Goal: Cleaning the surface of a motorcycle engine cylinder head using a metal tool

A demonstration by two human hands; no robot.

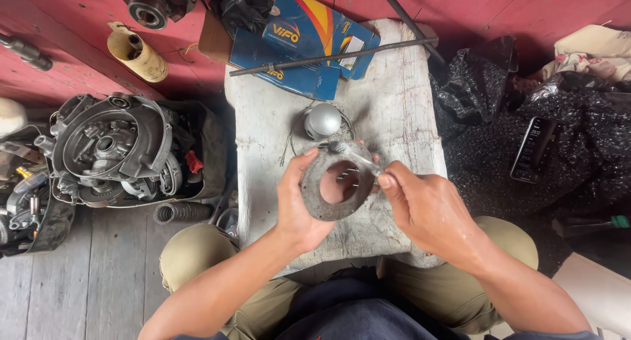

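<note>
1. Two hands meet over a pale, worn stool [394, 103] in the middle of the scene, with an engine crankcase [112, 149] well apart at far left on the plank floor and a coiled black spring [181, 212] lying just beside it.
2. The left hand [296, 205] is closed around the left rim of a grey metal ring [328, 208], thumb up at the ring's far edge, palm under its near-left side; it holds the ring tilted, its opening facing up toward the camera.
3. The ring sits between the hands, just above the near half of the stool. It looks rough, dull and dirty, with a wide round hole showing a reddish inside.
4. A slim metal tool [355, 157] lies across the ring's far-right rim, its long axis running from far-left to near-right, its far tip over the rim near the left thumb.
5. The right hand [427, 208] is pinched shut on the near-right end of that tool, fingertips touching the ring's right edge. The left hand carries the ring; the right only reaches its rim.
6. A small silver dome-shaped part [322, 121] stands on the stool just beyond the ring, a blue carton [296, 57] farther off; a phone [534, 149] rests on black plastic at right.
</note>
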